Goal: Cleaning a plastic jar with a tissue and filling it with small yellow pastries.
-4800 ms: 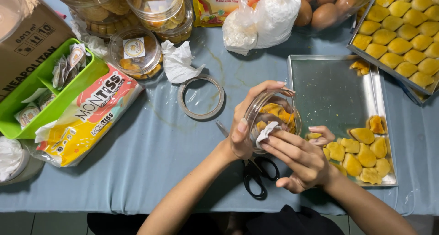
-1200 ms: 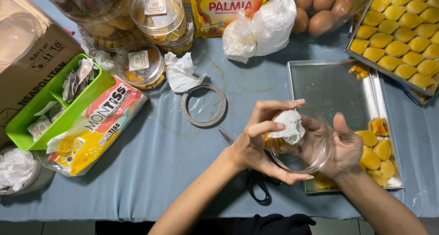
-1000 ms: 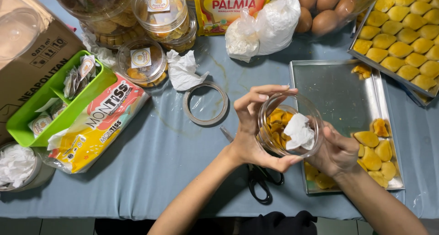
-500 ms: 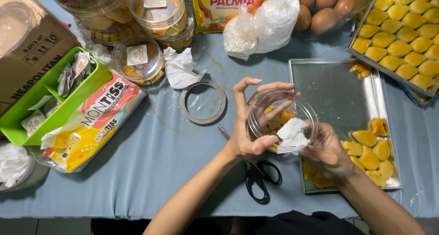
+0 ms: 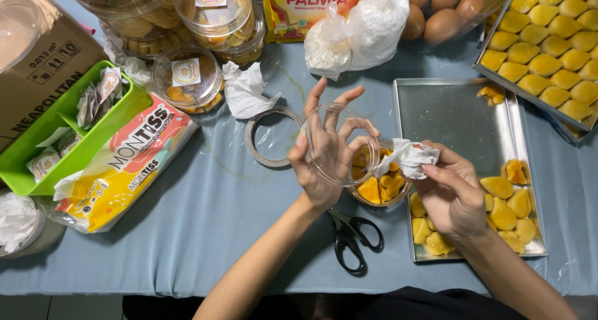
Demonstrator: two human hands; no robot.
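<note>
Clear jar (image 5: 364, 170) now gripped lower by left hand (image 5: 324, 161), crumpled tissue (image 5: 408, 158) withdrawn, pinched in right hand (image 5: 451, 192).

surface (image 5: 205, 233): grey-blue cloth | jar (image 5: 380, 186): clear, yellow-orange cookies | tissue (image 5: 408, 158): white | scissors (image 5: 352, 239): black | left tray (image 5: 37, 180): bright green | near tray (image 5: 448, 108): silver

The table (image 5: 205, 233) is covered with a blue-grey cloth. Directly on it lie black scissors (image 5: 352, 236), a metal tray (image 5: 458, 117) of yellow cookies, a tape roll (image 5: 269, 137), a crumpled tissue (image 5: 246, 91), a tissue pack (image 5: 121, 170), a green basket (image 5: 75, 152) and lidded cookie jars (image 5: 187, 77).
</note>
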